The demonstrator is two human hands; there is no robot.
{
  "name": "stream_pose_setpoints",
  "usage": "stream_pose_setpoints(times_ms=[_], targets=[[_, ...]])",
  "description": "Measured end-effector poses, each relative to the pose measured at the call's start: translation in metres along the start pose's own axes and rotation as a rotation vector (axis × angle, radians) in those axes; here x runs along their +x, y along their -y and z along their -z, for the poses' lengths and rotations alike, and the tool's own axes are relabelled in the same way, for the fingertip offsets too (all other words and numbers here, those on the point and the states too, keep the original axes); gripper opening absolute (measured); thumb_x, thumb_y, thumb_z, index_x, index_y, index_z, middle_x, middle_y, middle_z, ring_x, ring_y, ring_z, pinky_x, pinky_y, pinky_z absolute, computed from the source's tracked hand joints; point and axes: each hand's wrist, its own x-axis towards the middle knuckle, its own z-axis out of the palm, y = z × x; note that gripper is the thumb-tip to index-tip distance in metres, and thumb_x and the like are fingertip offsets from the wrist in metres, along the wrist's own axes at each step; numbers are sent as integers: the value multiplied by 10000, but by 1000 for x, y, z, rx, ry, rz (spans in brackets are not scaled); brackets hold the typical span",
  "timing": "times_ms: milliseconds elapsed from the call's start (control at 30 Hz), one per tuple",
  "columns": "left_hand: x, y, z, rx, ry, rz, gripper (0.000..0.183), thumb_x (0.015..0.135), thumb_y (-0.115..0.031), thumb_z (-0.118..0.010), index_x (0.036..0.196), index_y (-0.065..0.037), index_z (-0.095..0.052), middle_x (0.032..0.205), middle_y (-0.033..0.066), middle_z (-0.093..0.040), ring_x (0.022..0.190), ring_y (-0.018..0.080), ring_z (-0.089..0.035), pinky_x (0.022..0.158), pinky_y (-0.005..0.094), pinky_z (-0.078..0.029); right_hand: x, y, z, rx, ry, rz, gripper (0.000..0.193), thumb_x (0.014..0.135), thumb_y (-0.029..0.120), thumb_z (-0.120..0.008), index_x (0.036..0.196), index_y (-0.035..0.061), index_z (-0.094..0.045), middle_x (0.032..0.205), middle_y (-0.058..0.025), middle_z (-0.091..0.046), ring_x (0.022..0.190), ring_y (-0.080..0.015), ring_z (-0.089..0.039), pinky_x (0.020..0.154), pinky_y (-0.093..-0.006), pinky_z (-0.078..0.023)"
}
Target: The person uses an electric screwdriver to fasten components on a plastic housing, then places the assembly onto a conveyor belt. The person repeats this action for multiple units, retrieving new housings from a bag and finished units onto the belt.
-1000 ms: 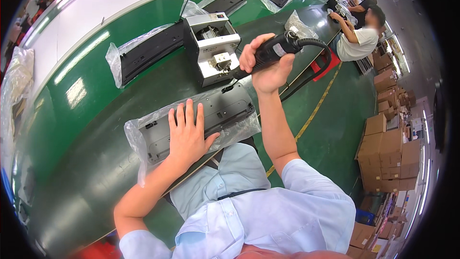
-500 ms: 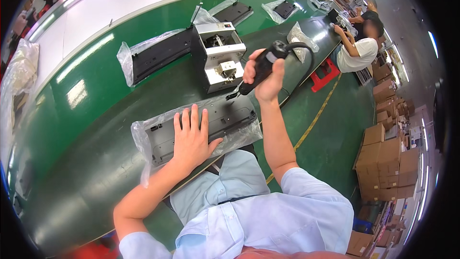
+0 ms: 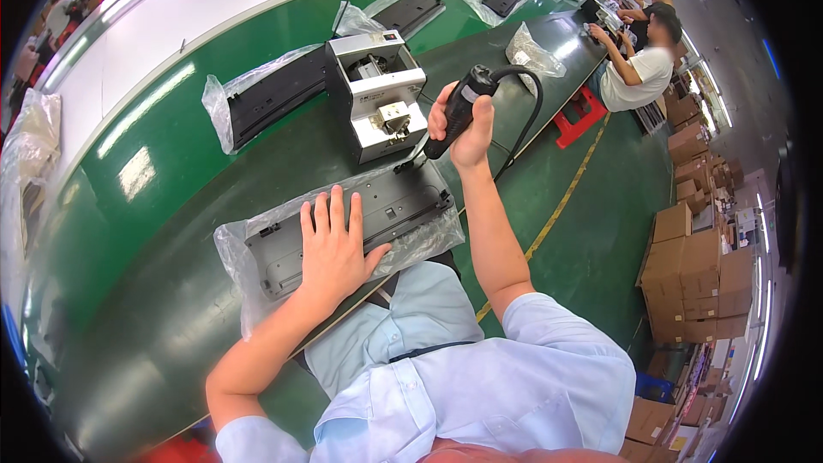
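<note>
My left hand (image 3: 333,250) lies flat, fingers spread, on a long black plastic panel (image 3: 387,199). The panel rests on a crumpled clear plastic bag (image 3: 235,259) near the table's front edge. In my right hand (image 3: 477,144) is a black electric screwdriver (image 3: 460,113), tilted, with a thick black cable leaving its top. Its bit end points down at the panel's far right corner; whether the tip touches a screw I cannot tell. Just beyond the panel stands a silver and black screw feeder (image 3: 377,94).
More black panels on plastic bags lie behind the feeder, one long panel (image 3: 279,96) at left. A crumpled bag (image 3: 533,53) sits to the right. A red stool (image 3: 581,118) stands beside the table (image 3: 163,309). Co-workers (image 3: 636,73) sit farther along; cardboard boxes (image 3: 686,261) are stacked at right.
The screwdriver has shifted slightly up and left with my right hand, staying near the panel's far right corner. My left hand stays flat on the panel. The whole view has shifted a little.
</note>
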Motion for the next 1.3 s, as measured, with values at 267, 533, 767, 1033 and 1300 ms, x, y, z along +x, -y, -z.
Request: stream_pose_setpoints(times_ms=[267,533,767,1033,1300], targets=[[-1,1,2,4,-8,-10,878,836,-537,-753,1439,54,-511,1498,306,-435,1374,466,-410,1172,624,-270,-4,8,-12,-65,31,7,800,922,791,-504,994,-4,-559,640,-73,-542,507,-147,-507,490,-296,-428],[-6,-2,5,17,-18,-21,882,836,-548,-748,1440,51,-511,1503,305,-431,1381,466,-402,1176,624,-265,15,39,-63,88,80,271,813,899,829,-490,1061,33,-517,662,-59,-509,564,-168,-502,565,-336,-440],[-10,0,3,11,-33,-13,884,835,-549,-748,1444,46,-509,1499,304,-438,1378,465,-405,1176,623,-266,7,30,-65,153,84,54,733,956,687,-580,1018,-43,-581,657,-83,-569,518,-139,-524,496,-283,-432],[-6,1,7,17,-21,-9,883,828,-525,-765,1444,51,-504,1491,304,-443,1364,467,-422,1170,621,-273,-51,61,-22,88,14,67,817,912,809,-491,1080,10,-526,655,-61,-498,520,-155,-466,517,-316,-394],[-3,-1,-2,36,-7,-11,892,833,-542,-759,1453,42,-497,1505,290,-433,1377,454,-412,1170,617,-275,-73,63,4,17,-14,43,814,912,805,-499,1060,5,-528,657,-62,-515,514,-142,-472,504,-304,-397]])
